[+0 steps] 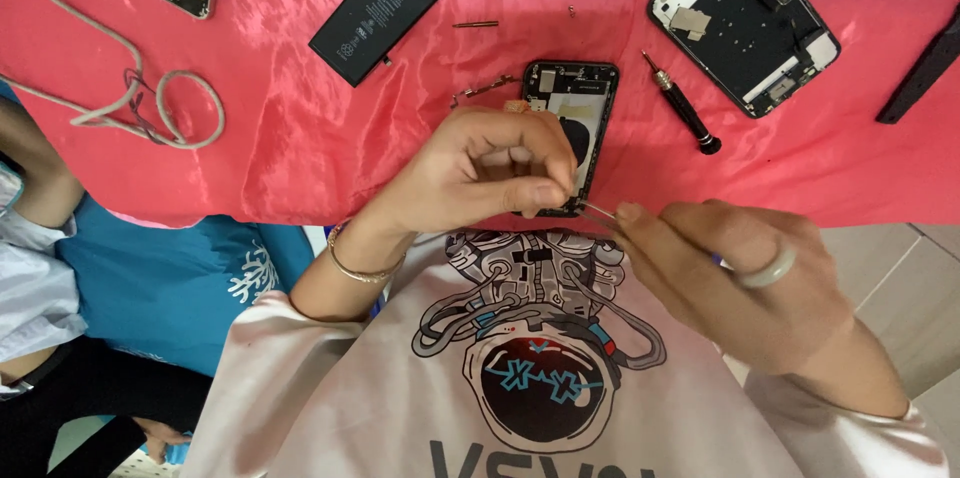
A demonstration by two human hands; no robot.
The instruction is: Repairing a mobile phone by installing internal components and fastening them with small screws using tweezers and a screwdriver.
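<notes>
Phone frame (pixel 571 118), opened, black, lying on the red-clothed surface (pixel 300 138) at its near edge. Left hand (pixel 490 166) pinched closed on the frame's lower end. Right hand (pixel 735 273), ring on one finger, gripping tweezers (pixel 598 209) whose tip meets the frame's bottom corner. Nearby: screwdriver (pixel 682 103), battery (pixel 375 12), second opened phone (pixel 745 23).

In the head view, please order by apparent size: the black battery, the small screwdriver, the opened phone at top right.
1. Opened phone at top right
2. Black battery
3. Small screwdriver
</notes>
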